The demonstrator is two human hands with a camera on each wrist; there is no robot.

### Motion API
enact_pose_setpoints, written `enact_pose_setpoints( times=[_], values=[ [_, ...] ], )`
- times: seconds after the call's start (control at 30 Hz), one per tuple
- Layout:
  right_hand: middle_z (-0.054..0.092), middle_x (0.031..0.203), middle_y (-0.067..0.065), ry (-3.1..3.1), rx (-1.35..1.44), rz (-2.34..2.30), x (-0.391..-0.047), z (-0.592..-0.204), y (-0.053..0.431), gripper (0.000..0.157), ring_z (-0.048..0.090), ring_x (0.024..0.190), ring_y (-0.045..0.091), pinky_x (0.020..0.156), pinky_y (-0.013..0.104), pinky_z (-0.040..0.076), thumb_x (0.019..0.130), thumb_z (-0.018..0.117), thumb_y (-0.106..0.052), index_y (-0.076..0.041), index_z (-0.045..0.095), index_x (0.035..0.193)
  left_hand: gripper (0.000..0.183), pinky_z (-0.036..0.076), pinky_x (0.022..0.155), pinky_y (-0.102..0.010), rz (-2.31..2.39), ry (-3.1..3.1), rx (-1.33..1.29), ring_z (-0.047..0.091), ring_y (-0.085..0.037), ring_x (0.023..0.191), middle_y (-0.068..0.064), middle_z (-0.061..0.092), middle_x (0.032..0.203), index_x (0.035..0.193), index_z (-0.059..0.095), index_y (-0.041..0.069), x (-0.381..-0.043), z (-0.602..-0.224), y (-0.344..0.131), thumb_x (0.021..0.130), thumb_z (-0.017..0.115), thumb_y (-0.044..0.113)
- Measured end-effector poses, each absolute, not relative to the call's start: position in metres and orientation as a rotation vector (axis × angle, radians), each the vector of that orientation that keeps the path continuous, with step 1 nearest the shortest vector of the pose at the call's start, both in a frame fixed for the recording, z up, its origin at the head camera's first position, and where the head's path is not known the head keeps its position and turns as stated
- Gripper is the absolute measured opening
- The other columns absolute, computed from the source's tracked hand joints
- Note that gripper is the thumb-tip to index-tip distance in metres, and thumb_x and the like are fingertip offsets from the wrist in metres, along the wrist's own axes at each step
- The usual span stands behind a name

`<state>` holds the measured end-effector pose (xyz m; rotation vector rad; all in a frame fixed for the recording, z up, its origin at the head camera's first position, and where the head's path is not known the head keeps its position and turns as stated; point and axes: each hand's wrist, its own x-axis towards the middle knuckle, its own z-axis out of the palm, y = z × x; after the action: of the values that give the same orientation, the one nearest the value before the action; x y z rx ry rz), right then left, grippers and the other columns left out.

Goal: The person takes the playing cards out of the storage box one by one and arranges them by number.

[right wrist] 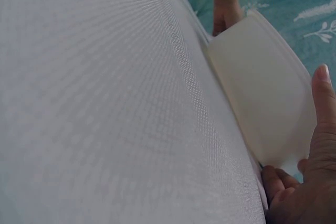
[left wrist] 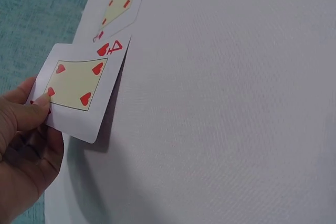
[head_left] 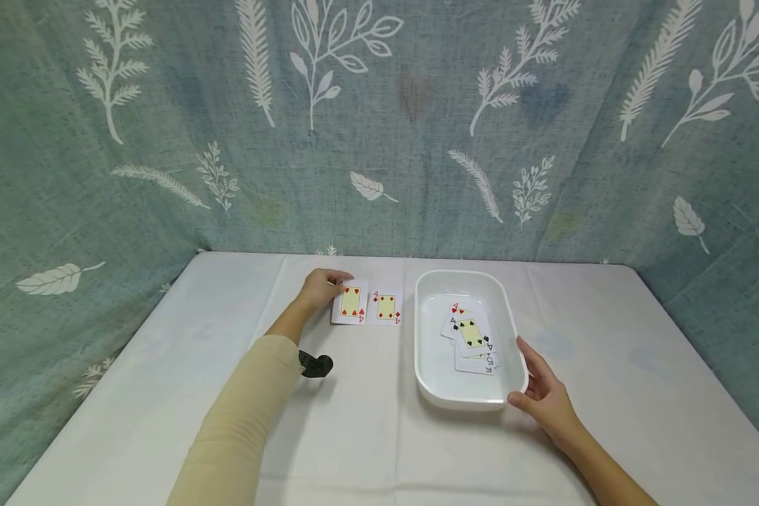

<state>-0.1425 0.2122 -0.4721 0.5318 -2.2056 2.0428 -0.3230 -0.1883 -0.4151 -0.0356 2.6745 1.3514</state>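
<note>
My left hand [head_left: 321,288] pinches a four of hearts playing card [left wrist: 73,80] between thumb and fingers; in the left wrist view the card is tilted, one edge near the cloth. Just right of it, a four of diamonds [head_left: 386,307] lies face up on the table. A white plastic tub [head_left: 462,396] stands further right, with several loose cards inside, a four of spades [head_left: 473,333] on top. At the tub's right side is my right hand [head_left: 547,400], thumb at the near corner rim and fingers along the outer wall, as the right wrist view also shows.
The table is covered by a white cloth [head_left: 354,443] with fold lines. A green-blue curtain [head_left: 354,140] with white leaf prints hangs behind and at the sides. A black wrist-worn device [head_left: 316,365] sticks out beside the left sleeve [head_left: 234,422].
</note>
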Motion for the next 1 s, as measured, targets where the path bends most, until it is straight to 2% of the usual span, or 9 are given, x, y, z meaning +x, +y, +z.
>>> enact_pose_setpoints(
  times=[0.23, 0.57, 0.73, 0.83, 1.0],
  values=[
    [0.040, 0.145, -0.004, -2.193, 0.559, 2.061, -0.143, -0.473, 0.212, 0.084, 0.059, 0.106, 0.008, 0.078, 0.019, 0.052, 0.079, 0.069, 0.007, -0.005, 0.024, 0.150, 0.029, 0.040, 0.068, -0.024, 1.287, 2.712, -0.045, 0.048, -0.021, 0.090, -0.014, 0.058, 0.109, 0.122, 0.064, 0.007, -0.322, -0.419, -0.189, 0.095, 0.053, 0.004],
    [0.043, 0.142, -0.009, -2.190, 0.554, 2.050, -0.143, -0.473, 0.213, 0.086, 0.060, 0.103, 0.008, 0.077, 0.019, 0.052, 0.077, 0.067, 0.013, -0.005, 0.025, 0.149, 0.029, 0.041, 0.069, -0.026, 1.192, 2.802, 0.010, 0.051, -0.022, 0.090, -0.016, 0.061, 0.107, 0.120, 0.065, 0.005, -0.325, -0.425, -0.188, 0.093, 0.054, 0.002],
    [0.044, 0.142, -0.009, -2.192, 0.547, 2.043, -0.143, -0.473, 0.213, 0.086, 0.060, 0.102, 0.008, 0.076, 0.019, 0.052, 0.076, 0.066, 0.014, -0.005, 0.025, 0.149, 0.030, 0.046, 0.085, -0.036, 1.133, 2.849, 0.045, 0.054, -0.028, 0.104, -0.018, 0.061, 0.118, 0.121, 0.064, 0.003, -0.325, -0.426, -0.184, 0.093, 0.053, 0.000],
    [0.043, 0.142, -0.010, -2.192, 0.550, 2.040, -0.143, -0.474, 0.213, 0.086, 0.061, 0.102, 0.008, 0.075, 0.019, 0.052, 0.076, 0.066, 0.014, -0.005, 0.025, 0.149, 0.030, 0.044, 0.096, -0.041, 1.099, 2.875, 0.052, 0.052, -0.031, 0.118, -0.018, 0.059, 0.124, 0.121, 0.064, 0.004, -0.324, -0.428, -0.183, 0.092, 0.055, 0.000],
    [0.044, 0.142, -0.010, -2.200, 0.554, 2.035, -0.144, -0.473, 0.213, 0.086, 0.061, 0.102, 0.008, 0.074, 0.019, 0.052, 0.077, 0.066, 0.014, -0.005, 0.024, 0.149, 0.030, 0.041, 0.101, -0.043, 1.099, 2.885, 0.034, 0.050, -0.031, 0.122, -0.018, 0.059, 0.125, 0.121, 0.064, 0.004, -0.324, -0.430, -0.183, 0.092, 0.058, 0.002]
  ],
)
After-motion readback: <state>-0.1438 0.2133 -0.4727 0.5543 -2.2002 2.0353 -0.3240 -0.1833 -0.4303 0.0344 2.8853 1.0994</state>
